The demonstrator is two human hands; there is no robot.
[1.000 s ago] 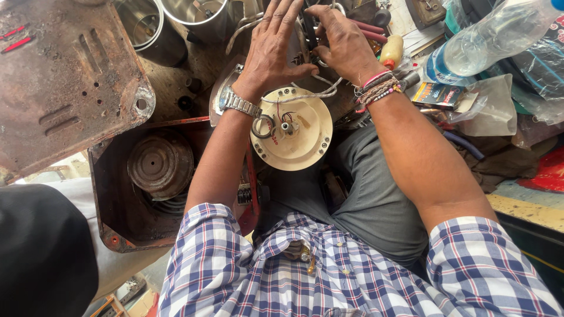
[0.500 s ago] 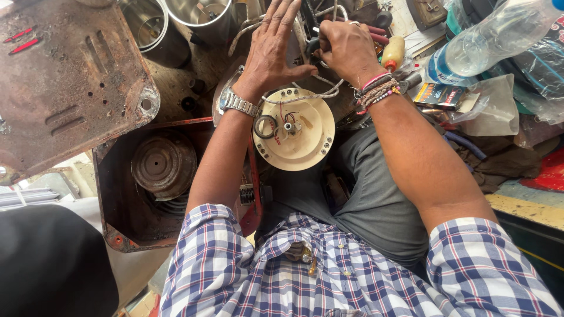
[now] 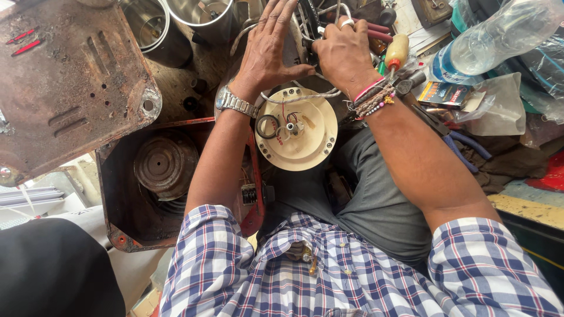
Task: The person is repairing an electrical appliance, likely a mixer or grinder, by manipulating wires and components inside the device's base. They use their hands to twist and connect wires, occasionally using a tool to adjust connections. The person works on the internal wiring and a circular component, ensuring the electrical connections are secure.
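Observation:
A cream round appliance base [image 3: 302, 138] with small wired parts at its middle rests on my lap. My left hand [image 3: 269, 50], with a metal watch on the wrist, lies flat with spread fingers on the device just beyond the disc. My right hand [image 3: 342, 54], wearing a ring and beaded bracelets, is closed around the dark upper part of the same device, among its white wires [image 3: 302, 97]. What sits under the right palm is hidden.
A rusty metal plate [image 3: 70, 82] lies at the left, above a rusted open housing [image 3: 155, 173] with a round part inside. Two steel pots [image 3: 176, 20] stand at the top. Screwdrivers [image 3: 396, 53], pliers, a plastic bottle [image 3: 499, 35] and bags crowd the right.
Both hands stay on the device; my right hand has closed tighter and shifted slightly towards the left hand. The cream disc has barely moved.

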